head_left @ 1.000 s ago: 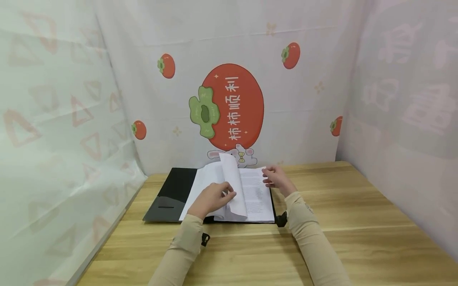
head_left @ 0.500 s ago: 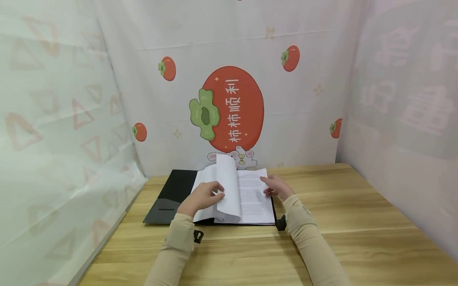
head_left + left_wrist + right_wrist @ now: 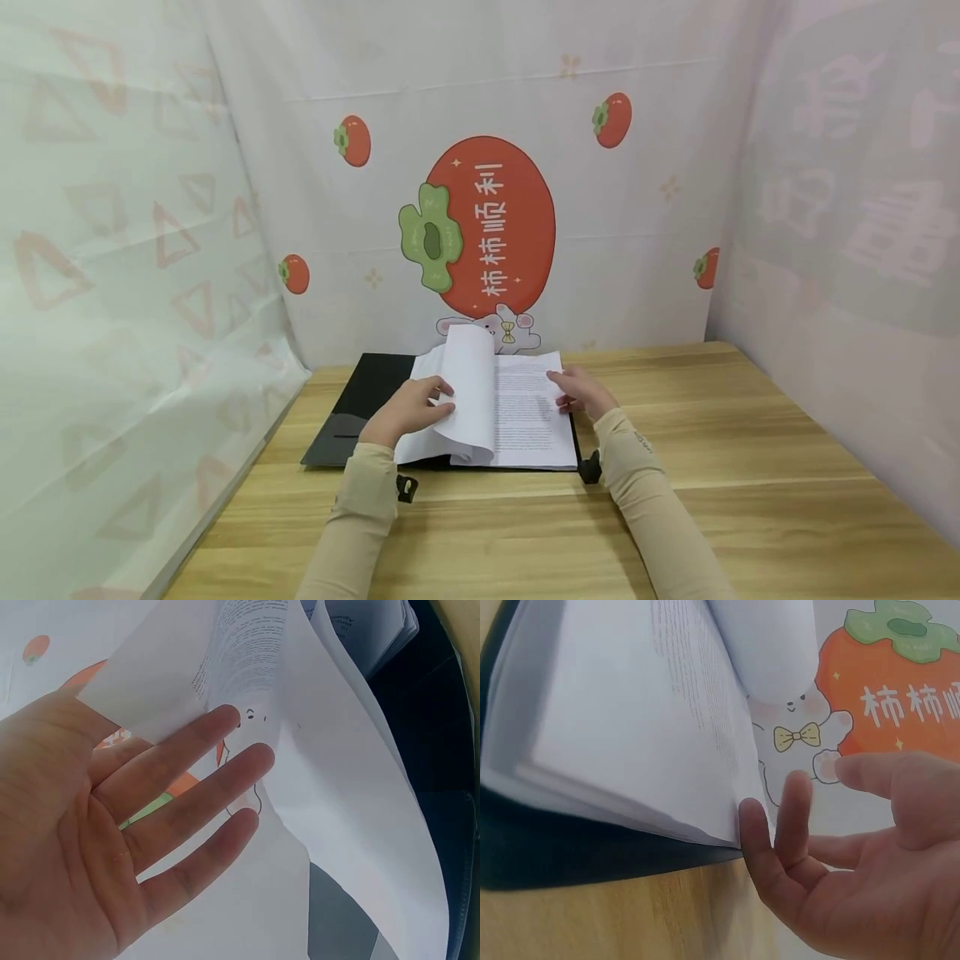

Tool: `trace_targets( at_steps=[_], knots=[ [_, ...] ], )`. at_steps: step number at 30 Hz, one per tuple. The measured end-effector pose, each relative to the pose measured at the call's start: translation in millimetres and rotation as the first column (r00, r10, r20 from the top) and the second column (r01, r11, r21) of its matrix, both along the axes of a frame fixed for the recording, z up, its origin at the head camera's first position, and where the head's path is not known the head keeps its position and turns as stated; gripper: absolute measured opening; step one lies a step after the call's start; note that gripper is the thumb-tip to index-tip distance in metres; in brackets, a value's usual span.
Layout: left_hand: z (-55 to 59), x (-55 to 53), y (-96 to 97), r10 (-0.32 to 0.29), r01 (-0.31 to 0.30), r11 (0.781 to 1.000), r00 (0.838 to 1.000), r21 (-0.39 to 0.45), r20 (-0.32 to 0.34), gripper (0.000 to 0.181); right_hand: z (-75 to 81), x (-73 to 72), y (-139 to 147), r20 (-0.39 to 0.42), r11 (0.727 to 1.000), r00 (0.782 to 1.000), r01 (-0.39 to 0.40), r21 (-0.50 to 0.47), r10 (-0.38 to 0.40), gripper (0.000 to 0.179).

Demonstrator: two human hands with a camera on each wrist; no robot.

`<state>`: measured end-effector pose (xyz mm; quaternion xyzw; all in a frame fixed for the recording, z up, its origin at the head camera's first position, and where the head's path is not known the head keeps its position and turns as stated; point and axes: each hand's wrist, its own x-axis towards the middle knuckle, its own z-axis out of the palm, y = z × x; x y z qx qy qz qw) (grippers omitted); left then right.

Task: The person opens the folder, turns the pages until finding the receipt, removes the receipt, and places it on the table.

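Observation:
A black folder point(image 3: 378, 382) lies spread on the table with a stack of printed pages point(image 3: 528, 417) on its right side. One page point(image 3: 471, 387) stands lifted and curled over toward the left. My left hand point(image 3: 402, 412) holds this page near its left edge; the left wrist view shows three fingers long and slightly spread in front of it, with the page corner overlapping the thumb side. At the stack's right edge is my right hand point(image 3: 587, 392), fingers loosely bent and thumb apart. In the right wrist view one fingertip point(image 3: 754, 814) meets the corner of the pages.
The wooden table point(image 3: 510, 533) runs up to a white backdrop point(image 3: 645, 208) printed with persimmons and a rabbit, just behind the folder. White sheeting hangs at both sides. Turned pages point(image 3: 414, 446) lie under my left hand, and a dark pocket point(image 3: 330, 450) covers the folder's lower left.
My left hand has moved left, and the lifted page has swung left with it, uncovering more of the printed page beneath. My right hand has shifted slightly down along the right edge.

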<state>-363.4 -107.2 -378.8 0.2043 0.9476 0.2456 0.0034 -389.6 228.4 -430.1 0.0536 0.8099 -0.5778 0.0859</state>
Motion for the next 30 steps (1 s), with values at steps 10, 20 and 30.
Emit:
trace_targets(
  at_steps=[10,20,30],
  knots=[
    [-1.7,-4.8,-10.7,0.058,-0.056,0.998,0.996,-0.033,0.069,0.028,1.8,-1.4,1.5,-0.016,1.0,1.0,0.001,0.003,-0.001,0.056],
    [-4.5,-6.1,-23.8,0.124,-0.114,0.987,0.988,-0.109,0.094,0.032,-0.2,-0.6,0.9,-0.03,1.0,1.0,-0.01,-0.007,0.009,0.056],
    [-11.8,-7.1,-34.0,0.215,-0.201,0.964,0.974,-0.173,0.071,0.031,-1.6,-5.4,0.4,-0.072,0.996,0.993,0.092,-0.004,-0.092,0.058]
  ],
)
